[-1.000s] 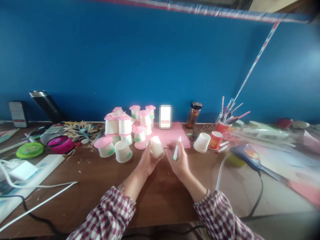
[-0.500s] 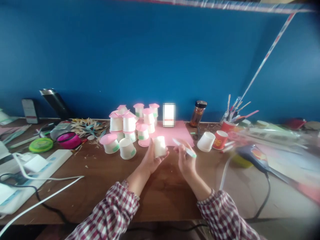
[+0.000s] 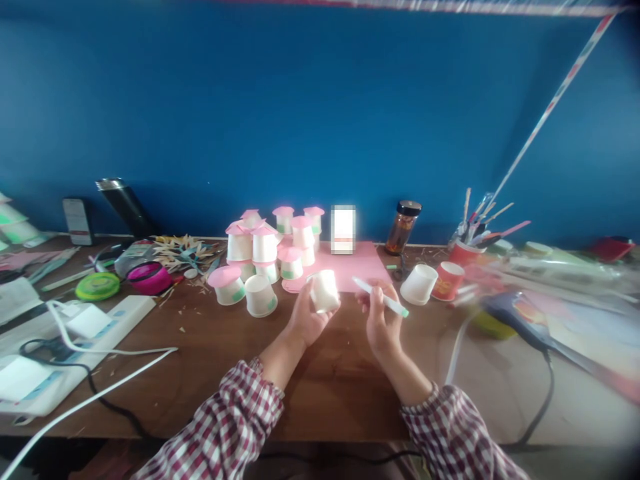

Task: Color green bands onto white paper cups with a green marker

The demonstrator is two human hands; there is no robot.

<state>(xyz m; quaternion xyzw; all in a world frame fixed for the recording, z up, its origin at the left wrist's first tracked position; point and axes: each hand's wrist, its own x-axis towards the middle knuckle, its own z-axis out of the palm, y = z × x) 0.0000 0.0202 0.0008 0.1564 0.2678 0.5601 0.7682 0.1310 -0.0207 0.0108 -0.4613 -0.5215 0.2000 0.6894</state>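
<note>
My left hand (image 3: 311, 319) is wrapped round a white paper cup (image 3: 325, 291), held tilted above the front of the table. To its right, my right hand (image 3: 384, 320) grips a white marker pen (image 3: 369, 287) with a green end, apart from the cup. Left of the hands stand several upturned paper cups with pink paper tops (image 3: 264, 245), some carrying green patches. A bare white cup (image 3: 261, 296) sits in front of them. Behind my hands lies a sheet of pink paper (image 3: 360, 267). Another white cup (image 3: 419, 284) stands right of my right hand.
A red cup (image 3: 448, 281) and a dark-lidded bottle (image 3: 404, 228) stand to the right, near a corded glue gun (image 3: 520, 317). A power strip (image 3: 120, 320) with cables, a pink pouch (image 3: 149, 277) and a green round container (image 3: 97, 287) occupy the left.
The view has shifted slightly left. The cup in my left hand has tilted more. The marker pen in my right hand has turned and its shaft now shows more clearly.
</note>
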